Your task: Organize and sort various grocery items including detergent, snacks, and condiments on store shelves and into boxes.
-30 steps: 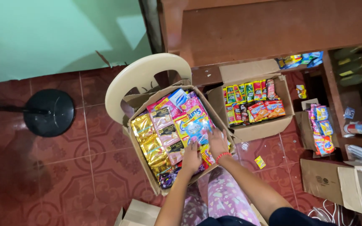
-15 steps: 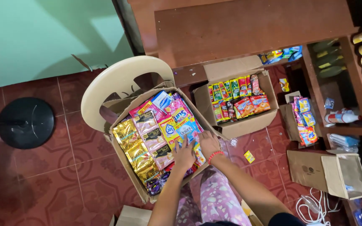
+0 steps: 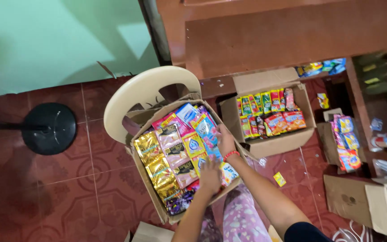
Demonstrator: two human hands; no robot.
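Nearest: patterned trousers [image 3: 242, 219] at bottom edge, both forearms reaching forward over them.

Left hand [image 3: 210, 174] lies palm-down on the sachets at the near right part of the cardboard box [image 3: 151, 192]; fingers flat, whether anything is pinched under them cannot be told. Right hand [image 3: 226, 141], red band at the wrist, rests at the box's right edge with fingers curled against a light-blue sachet strip [image 3: 207, 132]; a real grip on it cannot be confirmed.

The box sits on the seat of a cream plastic chair [image 3: 144, 89] and is packed nearly full: one column of gold sachets [image 3: 155, 168], one of pink-and-black sachets [image 3: 173, 148], yellow-and-blue ones [image 3: 193, 145] beside, dark purple packets [image 3: 178, 204] at the near corner. Judgement: the arranging looks mostly done; only the right side under the hands seems unsettled.

Further right, a second open box [image 3: 287, 139] on the red tile floor [image 3: 68, 192], holding two rows of small colourful packets, already orderly. One loose yellow packet [image 3: 279, 179] on the tiles. Two more cartons at far right, one with packets [image 3: 346, 143], one lying open [image 3: 359, 201]. Four boxes counted.

Far left: one black round stand base [image 3: 49, 128].
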